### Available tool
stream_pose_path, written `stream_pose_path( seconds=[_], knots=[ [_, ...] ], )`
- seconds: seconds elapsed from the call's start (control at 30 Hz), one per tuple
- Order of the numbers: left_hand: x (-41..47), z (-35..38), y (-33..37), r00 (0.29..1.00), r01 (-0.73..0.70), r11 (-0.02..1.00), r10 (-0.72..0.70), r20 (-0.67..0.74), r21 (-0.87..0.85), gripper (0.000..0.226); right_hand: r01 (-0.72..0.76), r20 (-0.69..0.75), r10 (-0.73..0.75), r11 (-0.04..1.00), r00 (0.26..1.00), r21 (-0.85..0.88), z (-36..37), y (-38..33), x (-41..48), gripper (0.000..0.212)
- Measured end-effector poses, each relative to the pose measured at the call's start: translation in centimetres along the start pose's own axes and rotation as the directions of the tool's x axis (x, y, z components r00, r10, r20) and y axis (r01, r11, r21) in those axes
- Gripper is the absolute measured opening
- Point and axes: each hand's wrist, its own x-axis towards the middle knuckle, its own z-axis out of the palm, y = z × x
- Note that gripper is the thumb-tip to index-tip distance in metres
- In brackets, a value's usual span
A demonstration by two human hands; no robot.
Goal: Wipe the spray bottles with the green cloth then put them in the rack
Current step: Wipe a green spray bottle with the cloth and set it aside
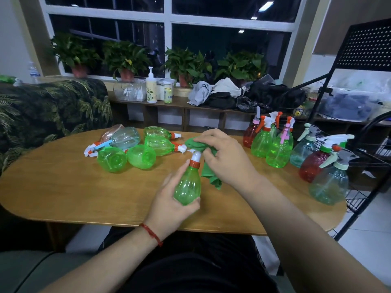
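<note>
My left hand (171,199) grips a green spray bottle (187,185) by its body, tilted with the white nozzle pointing away from me. My right hand (226,159) holds the green cloth (208,166) bunched around the bottle's spray head. Several spray bottles (135,149) lie on their sides at the table's back left. Several more bottles (279,149) in green, red and blue stand upright at the right. The black wire rack (359,157) stands just past the table's right end.
The oval wooden table (63,187) lies in front of me. A leaf-patterned sofa (53,106) is behind it on the left. A low shelf under the window carries potted plants (127,60), containers and a heap of clothes (232,94).
</note>
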Motion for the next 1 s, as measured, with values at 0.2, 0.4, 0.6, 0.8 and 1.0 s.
stream_pose_path(
  seconds=[0.2, 0.4, 0.6, 0.8, 1.0],
  knots=[
    [0.0, 0.0, -0.1, 1.000, 0.024, 1.000, -0.024, -0.012, 0.015, 0.106, -0.088, -0.024, 0.088, 0.996, 0.996, -0.023, 0.2, 0.3, 0.5, 0.043],
    [0.1, 0.0, 0.4, 1.000, -0.006, 0.999, 0.005, 0.024, 0.044, 0.104, 0.054, 0.033, -0.053, 0.998, 0.998, -0.040, 0.1, -0.6, 0.3, 0.043],
    [0.2, 0.0, 0.3, 0.999, 0.046, 0.999, -0.046, 0.009, 0.016, 0.105, -0.246, -0.029, 0.246, 0.969, 0.969, -0.008, 0.0, 2.5, 0.3, 0.040],
    [0.0, -0.1, 0.3, 0.999, 0.033, 0.998, -0.032, -0.019, 0.049, 0.104, -0.555, 0.167, 0.620, 0.509, 0.766, 0.658, 1.6, 2.6, -0.7, 0.035],
    [-0.2, 0.0, 0.4, 1.000, 0.016, 0.999, -0.016, -0.008, 0.032, 0.103, -0.522, 0.242, 0.557, 0.422, 0.795, 0.741, 3.5, 2.1, -4.0, 0.040]
  ],
)
